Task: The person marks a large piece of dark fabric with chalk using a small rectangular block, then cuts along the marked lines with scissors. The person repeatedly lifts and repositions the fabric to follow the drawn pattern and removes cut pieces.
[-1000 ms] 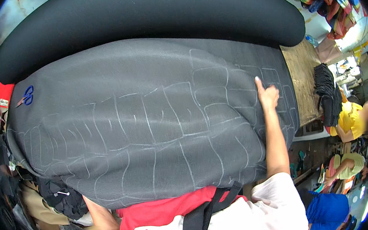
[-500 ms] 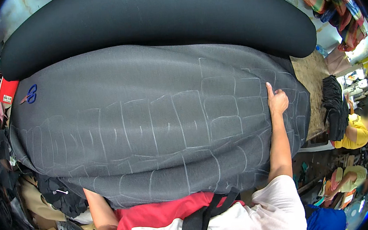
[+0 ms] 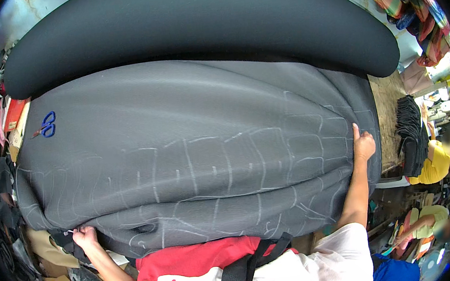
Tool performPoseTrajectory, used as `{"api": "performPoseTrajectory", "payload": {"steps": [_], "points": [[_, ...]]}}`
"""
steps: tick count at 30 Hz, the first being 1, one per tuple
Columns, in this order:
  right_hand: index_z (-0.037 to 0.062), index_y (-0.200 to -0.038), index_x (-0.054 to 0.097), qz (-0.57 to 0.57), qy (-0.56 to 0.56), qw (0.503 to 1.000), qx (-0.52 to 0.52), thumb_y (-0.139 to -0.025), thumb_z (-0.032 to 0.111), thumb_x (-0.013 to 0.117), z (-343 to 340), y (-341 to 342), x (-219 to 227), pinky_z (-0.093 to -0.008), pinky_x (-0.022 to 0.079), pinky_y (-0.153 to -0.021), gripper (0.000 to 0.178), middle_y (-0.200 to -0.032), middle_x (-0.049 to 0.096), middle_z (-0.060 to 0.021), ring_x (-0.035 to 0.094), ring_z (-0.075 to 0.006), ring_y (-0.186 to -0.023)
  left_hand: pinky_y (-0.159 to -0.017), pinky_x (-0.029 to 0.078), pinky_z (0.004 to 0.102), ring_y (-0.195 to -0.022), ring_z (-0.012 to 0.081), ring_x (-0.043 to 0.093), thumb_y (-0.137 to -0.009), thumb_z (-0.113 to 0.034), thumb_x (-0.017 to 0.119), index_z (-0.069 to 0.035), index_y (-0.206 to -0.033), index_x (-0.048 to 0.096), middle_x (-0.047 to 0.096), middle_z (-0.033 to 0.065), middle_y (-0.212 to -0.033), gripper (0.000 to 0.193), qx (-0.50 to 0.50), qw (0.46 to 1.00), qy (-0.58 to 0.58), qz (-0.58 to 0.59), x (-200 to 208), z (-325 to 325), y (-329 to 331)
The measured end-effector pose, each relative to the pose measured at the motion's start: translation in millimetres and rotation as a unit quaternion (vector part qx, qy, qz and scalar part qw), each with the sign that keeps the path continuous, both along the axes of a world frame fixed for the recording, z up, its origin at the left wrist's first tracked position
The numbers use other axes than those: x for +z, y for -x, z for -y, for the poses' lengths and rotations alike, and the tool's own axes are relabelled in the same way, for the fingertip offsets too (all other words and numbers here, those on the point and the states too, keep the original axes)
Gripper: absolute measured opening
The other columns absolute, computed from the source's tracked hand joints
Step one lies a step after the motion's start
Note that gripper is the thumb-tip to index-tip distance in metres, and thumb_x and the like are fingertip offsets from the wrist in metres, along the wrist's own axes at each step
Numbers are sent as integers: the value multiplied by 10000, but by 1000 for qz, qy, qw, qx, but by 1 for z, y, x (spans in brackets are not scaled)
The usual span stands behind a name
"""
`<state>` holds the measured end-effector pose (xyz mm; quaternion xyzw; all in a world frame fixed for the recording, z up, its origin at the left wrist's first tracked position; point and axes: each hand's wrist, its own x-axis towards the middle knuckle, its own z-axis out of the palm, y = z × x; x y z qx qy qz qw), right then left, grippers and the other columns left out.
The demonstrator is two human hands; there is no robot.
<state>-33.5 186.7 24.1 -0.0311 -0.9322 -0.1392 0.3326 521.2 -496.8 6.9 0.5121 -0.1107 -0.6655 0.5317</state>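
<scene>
- A broad dark-grey cloth with pale drawn lines (image 3: 194, 111) lies rumpled over the wooden worktop (image 3: 388, 123), right before the person.
- The hands are well apart: the left hand (image 3: 85, 237) curls at the near-left edge, the right hand (image 3: 364, 146) curls on the right part, thumb out; I can't tell whether either grips cloth.
- Blue-handled scissors (image 3: 48, 126) lie on the cloth's left.
- A thick black roll (image 3: 196, 23) blocks the far side.
- Folded black pieces (image 3: 410, 132) sit stacked rightward.
</scene>
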Motion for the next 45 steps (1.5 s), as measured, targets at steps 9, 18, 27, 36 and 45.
{"api": "performPoseTrajectory", "payload": {"steps": [9,18,27,36,45], "points": [[36,-745,655,73,-8,987,-142,-714,609,618,-26,-13,22,-436,504,-677,575,-780,626,-150,620,-321,-795,-956,359,420,-1091,395,489,-949,-439,377,120,-1244,412,462,321,-1233,632,114,536,487,681,29,70,-23],[-23,-782,617,105,252,950,153,-690,368,766,112,-124,81,-367,425,-637,428,-712,531,-110,511,-248,-666,-1043,282,315,-1201,233,436,-926,-470,432,52,-1252,477,503,138,-1273,617,-412,691,315,503,57,182,51],[-33,-854,637,444,159,766,437,-511,340,850,303,-150,139,-359,450,-625,550,-703,528,-113,537,-244,-674,-1096,119,454,-1369,284,184,-855,-545,485,-38,-1411,245,209,200,-1464,790,-475,554,394,559,96,156,126],[-21,-859,632,420,137,695,567,-575,430,808,407,-169,68,-383,472,-706,562,-736,538,-130,548,-303,-781,-958,356,407,-1116,256,498,-758,-516,626,-34,-1157,578,523,163,-1228,627,-548,437,394,594,102,207,146],[19,-814,592,254,181,707,635,-560,289,837,395,-175,33,-353,431,-560,445,-727,506,-94,494,-243,-668,-740,478,331,-799,150,610,-799,-300,659,15,-969,641,667,115,-842,358,-498,552,466,480,121,257,111]]}}
